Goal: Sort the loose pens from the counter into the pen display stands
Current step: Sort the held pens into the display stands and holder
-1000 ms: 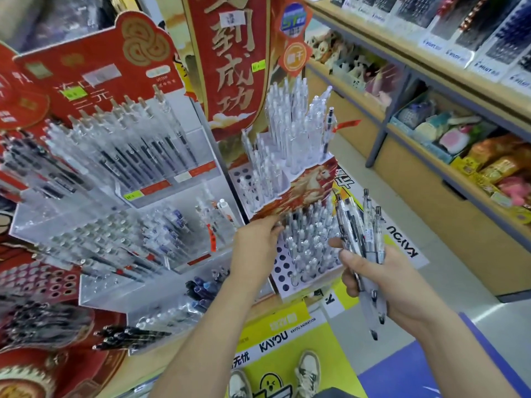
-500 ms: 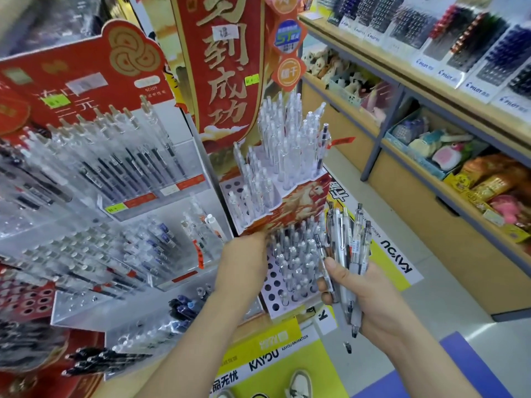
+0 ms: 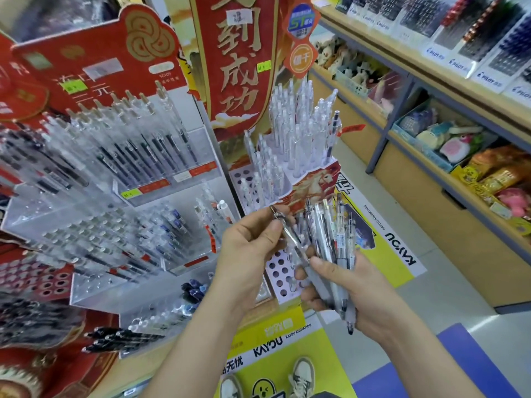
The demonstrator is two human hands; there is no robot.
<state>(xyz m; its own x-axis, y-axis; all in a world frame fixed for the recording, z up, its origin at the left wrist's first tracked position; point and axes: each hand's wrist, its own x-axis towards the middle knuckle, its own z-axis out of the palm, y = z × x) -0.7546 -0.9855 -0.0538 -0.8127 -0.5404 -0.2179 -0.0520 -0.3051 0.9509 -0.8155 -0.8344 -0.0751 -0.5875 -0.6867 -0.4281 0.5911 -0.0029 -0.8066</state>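
Observation:
My right hand (image 3: 347, 291) grips a bunch of clear pens (image 3: 330, 242), tips down, in front of the white tiered pen stand (image 3: 298, 173) with round holes. My left hand (image 3: 250, 248) pinches one clear pen (image 3: 287, 234) near its top, and that pen's lower end still lies among the bunch. The stand's upper tiers hold many clear pens; its lowest tier (image 3: 280, 272) shows several bare holes just behind my hands.
Clear acrylic racks (image 3: 161, 173) full of pens fill the left side. Loose black pens (image 3: 115, 338) lie on the counter at lower left. A red banner (image 3: 235, 61) rises behind the stand. Wooden shelves (image 3: 431, 145) with toys line the right across the aisle.
My left hand came off the stand's front edge and moved right to the bunch, taking hold of one pen. My right hand drew the bunch closer to the stand.

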